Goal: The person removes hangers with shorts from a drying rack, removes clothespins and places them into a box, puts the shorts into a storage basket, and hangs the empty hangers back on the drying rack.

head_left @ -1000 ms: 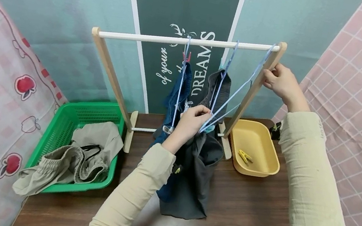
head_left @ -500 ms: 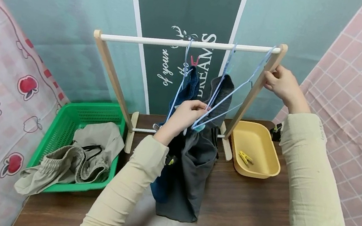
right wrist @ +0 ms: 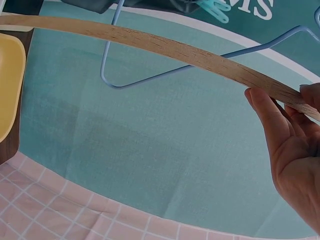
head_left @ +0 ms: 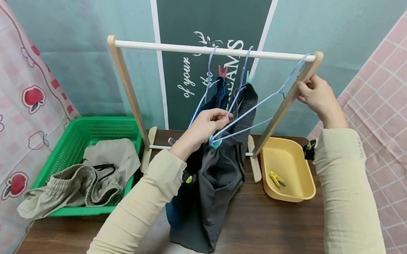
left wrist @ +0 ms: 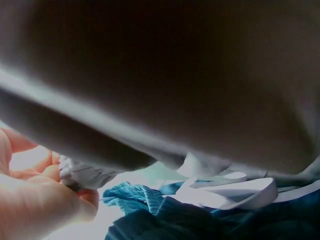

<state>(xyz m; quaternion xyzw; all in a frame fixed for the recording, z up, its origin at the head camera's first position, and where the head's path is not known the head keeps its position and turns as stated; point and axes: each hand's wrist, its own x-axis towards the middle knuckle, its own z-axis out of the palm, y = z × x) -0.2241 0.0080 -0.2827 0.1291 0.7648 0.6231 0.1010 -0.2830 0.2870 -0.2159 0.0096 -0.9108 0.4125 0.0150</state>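
Low in front of the drying rack's white bar (head_left: 183,48), my left hand (head_left: 203,127) pinches the blue hanger (head_left: 244,67) that carries dark grey trousers (head_left: 219,182). Teal clothespins (head_left: 215,142) hold their waistband. Just left hang dark blue jeans (head_left: 220,96) on another blue hanger (head_left: 210,66), with a red clothespin (head_left: 222,71) at the top; my left hand partly covers them. My right hand (head_left: 320,96) grips the rack's right wooden post (right wrist: 165,49) near its top. A third blue hanger (right wrist: 150,79) hooks on the bar beside that post, with no garment on it.
At left, a green basket (head_left: 80,135) holds beige trousers (head_left: 112,157), one leg draped over its front rim. A yellow tray (head_left: 298,176) with yellow clothespins (head_left: 277,179) stands right of the rack. Curtains surround the brown table (head_left: 268,251).
My left hand has drawn the grey trousers' hanger leftward, and its hook has slid left along the bar toward the jeans. The trousers swung left too. My right hand stays on the post.
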